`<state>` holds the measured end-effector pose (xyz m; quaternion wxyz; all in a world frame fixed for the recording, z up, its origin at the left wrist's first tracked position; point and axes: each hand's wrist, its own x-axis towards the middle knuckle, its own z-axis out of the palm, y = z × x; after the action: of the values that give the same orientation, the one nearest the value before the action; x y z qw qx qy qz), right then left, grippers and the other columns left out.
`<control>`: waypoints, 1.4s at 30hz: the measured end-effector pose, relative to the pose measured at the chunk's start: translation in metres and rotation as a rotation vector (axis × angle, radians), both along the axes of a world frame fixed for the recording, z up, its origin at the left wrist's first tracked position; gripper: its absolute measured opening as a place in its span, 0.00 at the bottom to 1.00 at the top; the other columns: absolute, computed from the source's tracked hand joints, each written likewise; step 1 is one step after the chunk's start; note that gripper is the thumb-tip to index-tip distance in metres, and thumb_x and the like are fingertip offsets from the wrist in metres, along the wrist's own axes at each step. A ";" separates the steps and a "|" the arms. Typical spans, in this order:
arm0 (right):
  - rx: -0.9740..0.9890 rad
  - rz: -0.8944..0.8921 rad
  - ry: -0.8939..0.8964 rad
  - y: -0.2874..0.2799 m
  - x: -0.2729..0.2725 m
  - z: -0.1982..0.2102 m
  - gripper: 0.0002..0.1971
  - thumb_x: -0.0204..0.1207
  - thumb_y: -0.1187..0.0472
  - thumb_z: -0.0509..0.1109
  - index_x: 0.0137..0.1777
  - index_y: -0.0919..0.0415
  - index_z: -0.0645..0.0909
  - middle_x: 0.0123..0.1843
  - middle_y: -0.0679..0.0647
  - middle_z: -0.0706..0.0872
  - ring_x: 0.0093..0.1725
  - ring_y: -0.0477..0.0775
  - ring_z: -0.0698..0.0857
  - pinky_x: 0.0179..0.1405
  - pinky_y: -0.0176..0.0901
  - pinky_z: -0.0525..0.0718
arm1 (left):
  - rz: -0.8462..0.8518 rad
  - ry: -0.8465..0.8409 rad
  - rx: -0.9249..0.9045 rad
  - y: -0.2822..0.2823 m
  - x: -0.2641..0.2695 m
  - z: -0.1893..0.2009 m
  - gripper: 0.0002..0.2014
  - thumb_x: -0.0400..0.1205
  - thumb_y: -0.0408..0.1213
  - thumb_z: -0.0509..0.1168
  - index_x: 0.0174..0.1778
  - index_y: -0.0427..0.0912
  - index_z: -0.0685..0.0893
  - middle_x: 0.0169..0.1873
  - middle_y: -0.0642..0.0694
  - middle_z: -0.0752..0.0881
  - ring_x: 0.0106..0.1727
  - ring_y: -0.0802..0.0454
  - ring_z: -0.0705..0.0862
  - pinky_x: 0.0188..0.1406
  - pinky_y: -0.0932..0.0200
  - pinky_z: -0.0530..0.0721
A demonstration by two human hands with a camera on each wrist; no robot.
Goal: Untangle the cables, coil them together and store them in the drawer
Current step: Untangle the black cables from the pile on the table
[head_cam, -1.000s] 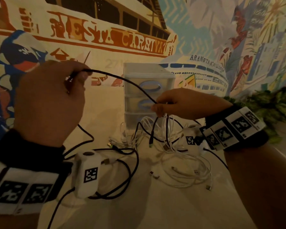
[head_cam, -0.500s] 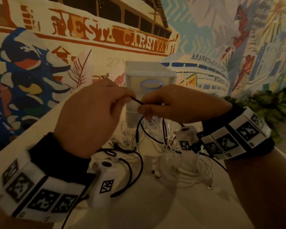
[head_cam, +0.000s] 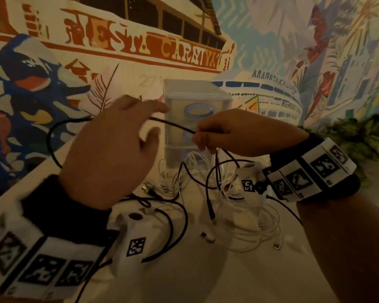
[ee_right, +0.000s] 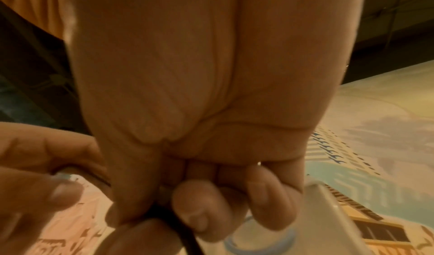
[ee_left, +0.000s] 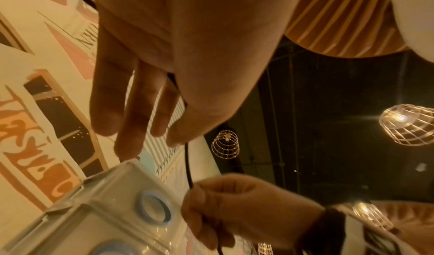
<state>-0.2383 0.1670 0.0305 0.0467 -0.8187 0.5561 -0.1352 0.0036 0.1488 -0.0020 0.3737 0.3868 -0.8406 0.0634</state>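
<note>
A black cable (head_cam: 173,125) stretches in the air between my two hands, in front of the small translucent drawer unit (head_cam: 197,95). My right hand (head_cam: 195,136) pinches it, and loops of it hang below the fist. My left hand (head_cam: 155,121) has straight, spread fingers; the cable runs between thumb and index finger and arcs out behind the hand. In the left wrist view, the cable (ee_left: 187,166) passes beside the thumb of my left hand (ee_left: 169,134). In the right wrist view, my right hand (ee_right: 155,216) is curled round the cable (ee_right: 187,240). Tangled white cables (head_cam: 249,215) lie on the table.
The drawer unit has blue oval handles (head_cam: 198,110) and all its drawers are closed. It stands against a painted mural wall (head_cam: 140,47). More black cable (head_cam: 182,226) loops on the table under my left wrist. Green plants (head_cam: 370,141) stand at the right.
My left hand has drawn away to the left from my right hand and straightened its fingers. A longer stretch of black cable now shows between the hands.
</note>
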 end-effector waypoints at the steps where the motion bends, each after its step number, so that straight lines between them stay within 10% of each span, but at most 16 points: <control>1: -0.006 0.022 0.007 0.002 0.004 0.002 0.16 0.90 0.47 0.60 0.48 0.49 0.86 0.38 0.44 0.88 0.33 0.36 0.81 0.37 0.22 0.73 | -0.004 -0.072 -0.009 0.004 -0.005 -0.002 0.17 0.85 0.47 0.61 0.70 0.60 0.77 0.61 0.51 0.81 0.39 0.55 0.81 0.42 0.55 0.83; 6: -0.022 0.091 -0.033 0.010 0.013 0.007 0.13 0.88 0.47 0.62 0.48 0.47 0.87 0.35 0.42 0.87 0.32 0.41 0.82 0.34 0.28 0.75 | -0.030 -0.126 -0.001 0.007 -0.012 -0.006 0.15 0.86 0.54 0.53 0.62 0.61 0.81 0.45 0.55 0.84 0.33 0.57 0.77 0.39 0.54 0.81; 13: -0.017 0.003 -0.082 0.001 -0.015 0.004 0.18 0.85 0.40 0.60 0.48 0.48 0.86 0.38 0.42 0.88 0.37 0.37 0.84 0.40 0.24 0.76 | 0.056 0.357 0.055 -0.025 0.029 0.012 0.16 0.83 0.66 0.48 0.51 0.69 0.79 0.45 0.50 0.85 0.33 0.43 0.86 0.39 0.38 0.88; 26: -0.314 -0.164 -0.268 0.011 -0.042 0.027 0.18 0.90 0.46 0.58 0.46 0.51 0.86 0.37 0.46 0.88 0.34 0.37 0.82 0.40 0.31 0.79 | 0.083 0.024 0.166 0.000 0.002 -0.004 0.22 0.81 0.51 0.64 0.73 0.55 0.74 0.48 0.55 0.89 0.38 0.51 0.88 0.47 0.48 0.87; 36: -0.416 -0.261 -0.337 0.019 -0.052 0.033 0.19 0.89 0.46 0.61 0.49 0.54 0.89 0.39 0.48 0.89 0.32 0.35 0.82 0.42 0.35 0.77 | 0.118 -0.259 0.381 0.014 0.038 0.005 0.10 0.86 0.49 0.58 0.50 0.62 0.85 0.43 0.59 0.88 0.27 0.63 0.85 0.32 0.64 0.83; 42: -0.322 -0.067 -0.227 0.033 -0.001 0.030 0.16 0.88 0.46 0.62 0.47 0.49 0.88 0.34 0.44 0.88 0.33 0.33 0.85 0.37 0.19 0.78 | 0.083 0.026 0.439 0.020 0.080 0.013 0.11 0.81 0.61 0.56 0.47 0.70 0.83 0.40 0.60 0.87 0.18 0.54 0.86 0.28 0.48 0.87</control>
<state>-0.2389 0.1999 0.0600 -0.0272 -0.7762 0.5453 -0.3152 0.0836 0.1685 0.0110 0.2884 0.4938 -0.8128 -0.1107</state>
